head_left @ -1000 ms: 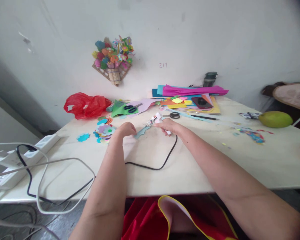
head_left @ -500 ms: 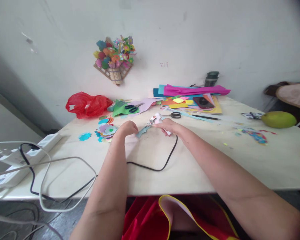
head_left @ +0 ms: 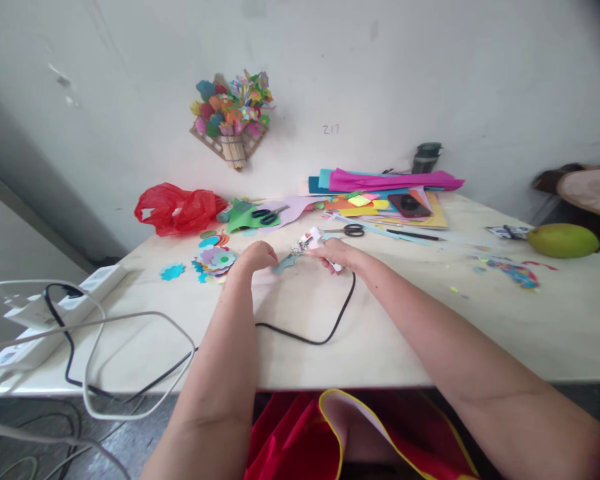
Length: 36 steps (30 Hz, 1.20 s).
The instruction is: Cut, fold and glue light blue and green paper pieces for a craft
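Observation:
My right hand (head_left: 334,253) is wrapped round a white glue gun (head_left: 316,237) whose front end points left, just over the table. A black cord (head_left: 325,337) curves down from it across the tabletop. My left hand (head_left: 259,257) is closed, its fingertips pinching a small light blue paper cut-out (head_left: 285,265). The tip of the glue gun is close to the right end of this piece; whether they touch I cannot tell. Left of my left hand lies a pile of flower-shaped paper cut-outs (head_left: 216,260), with a bright blue one (head_left: 173,272) apart from it.
Black-handled scissors (head_left: 353,231) lie behind my right hand, another pair (head_left: 267,216) on green paper. Farther back are a red plastic bag (head_left: 177,210), stacked coloured sheets and a phone (head_left: 409,205). A white power strip (head_left: 93,283) with looped cables occupies the left; a green-yellow fruit (head_left: 563,240) the right.
The view has shifted very slightly. Both hands keep nearly the same place, with the blue paper and the glue gun still held.

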Available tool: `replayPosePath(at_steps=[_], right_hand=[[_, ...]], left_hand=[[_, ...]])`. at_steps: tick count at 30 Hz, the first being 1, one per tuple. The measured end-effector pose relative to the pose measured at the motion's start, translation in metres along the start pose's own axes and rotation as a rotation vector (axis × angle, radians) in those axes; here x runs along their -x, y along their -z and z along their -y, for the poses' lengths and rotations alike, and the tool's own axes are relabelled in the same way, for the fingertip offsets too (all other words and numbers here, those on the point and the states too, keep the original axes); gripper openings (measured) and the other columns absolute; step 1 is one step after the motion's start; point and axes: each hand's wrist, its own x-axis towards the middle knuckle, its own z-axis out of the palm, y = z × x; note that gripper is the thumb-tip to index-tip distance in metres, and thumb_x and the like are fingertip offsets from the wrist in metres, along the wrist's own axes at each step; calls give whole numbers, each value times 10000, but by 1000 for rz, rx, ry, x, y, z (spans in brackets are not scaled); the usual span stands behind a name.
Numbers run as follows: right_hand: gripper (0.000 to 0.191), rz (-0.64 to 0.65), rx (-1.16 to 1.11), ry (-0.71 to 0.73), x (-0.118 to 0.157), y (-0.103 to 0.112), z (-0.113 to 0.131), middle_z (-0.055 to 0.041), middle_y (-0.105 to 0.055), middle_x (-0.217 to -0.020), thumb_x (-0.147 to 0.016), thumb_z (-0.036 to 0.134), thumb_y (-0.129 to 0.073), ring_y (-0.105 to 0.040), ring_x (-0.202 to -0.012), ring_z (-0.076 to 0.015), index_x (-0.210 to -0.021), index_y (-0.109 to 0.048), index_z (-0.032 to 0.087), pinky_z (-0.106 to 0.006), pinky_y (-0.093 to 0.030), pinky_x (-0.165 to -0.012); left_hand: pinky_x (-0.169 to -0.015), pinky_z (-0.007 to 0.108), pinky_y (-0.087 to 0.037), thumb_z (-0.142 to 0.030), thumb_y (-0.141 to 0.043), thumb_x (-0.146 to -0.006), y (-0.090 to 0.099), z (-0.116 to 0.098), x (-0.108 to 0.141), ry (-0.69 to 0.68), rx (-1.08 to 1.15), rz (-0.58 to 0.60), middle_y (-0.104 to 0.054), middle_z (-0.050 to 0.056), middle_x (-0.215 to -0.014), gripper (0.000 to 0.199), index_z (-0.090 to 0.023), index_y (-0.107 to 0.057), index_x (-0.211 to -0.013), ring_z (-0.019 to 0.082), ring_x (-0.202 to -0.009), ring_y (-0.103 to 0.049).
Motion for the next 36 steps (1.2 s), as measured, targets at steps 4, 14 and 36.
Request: replayPosePath(at_steps=[4,14,36], right_hand=[[309,-39,-34,-3,-2,4,-3,38,-485,-428,-717,432,-599,-437,-305,-78,-667,-494,146,-185,-323,-301],[305,-119,-46,-41,-5,7,-7,25,-517,-446,-724,433,-594,-429,-304,-69,-705,-510,141,-181,-332,-312],[344,-51,9,-11,-3,-5,-1,36,-464,-425,-725,444,-585,-453,-319,-77,-586,-456,157,-187,-342,-310]], left_hand=[[-559,221,-405,-226,-579,-553,-1,1,0,6,9,0,-637,19,-643,226,-170,-701,-735,150,-637,-568],[-566,219,-411,-234,-588,-556,0,2,1,28,32,9,-636,14,-646,222,-179,-699,-739,148,-638,-566],[-557,213,-408,-238,-585,-571,3,-4,5,35,-10,2,-648,19,-667,247,-175,-709,-775,146,-639,-569]])
